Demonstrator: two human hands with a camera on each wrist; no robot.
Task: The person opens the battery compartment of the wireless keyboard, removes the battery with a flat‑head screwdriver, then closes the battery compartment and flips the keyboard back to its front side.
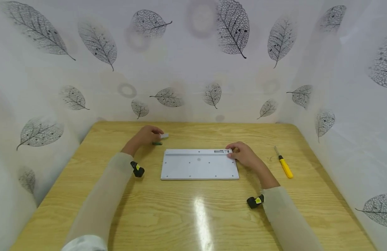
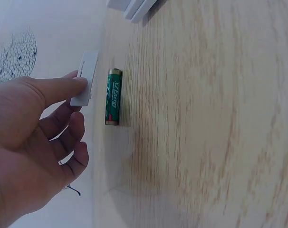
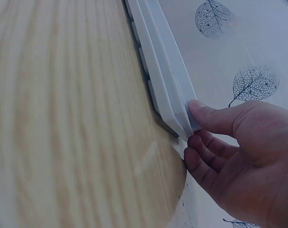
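A white keyboard [image 1: 184, 170] lies face down on the table, its back with small screws showing. Near its top right corner the battery slot [image 1: 218, 151] is uncovered; whether a battery sits inside is too small to tell. My right hand [image 1: 245, 155] grips that corner, thumb on the back and fingers at the edge, as the right wrist view of the keyboard [image 3: 165, 61] shows. Beyond the keyboard's far left corner, my left hand [image 1: 146, 135] pinches a small white battery cover [image 2: 89, 66] between thumb and fingers. A green battery [image 2: 114, 97] lies on the table just beside it.
To the right of the keyboard lies a screwdriver [image 1: 285, 168] with a yellow handle, its shaft pointing away. A curtain [image 1: 187, 69] printed with leaves hangs along the far edge and the sides of the wooden table [image 1: 168, 216].
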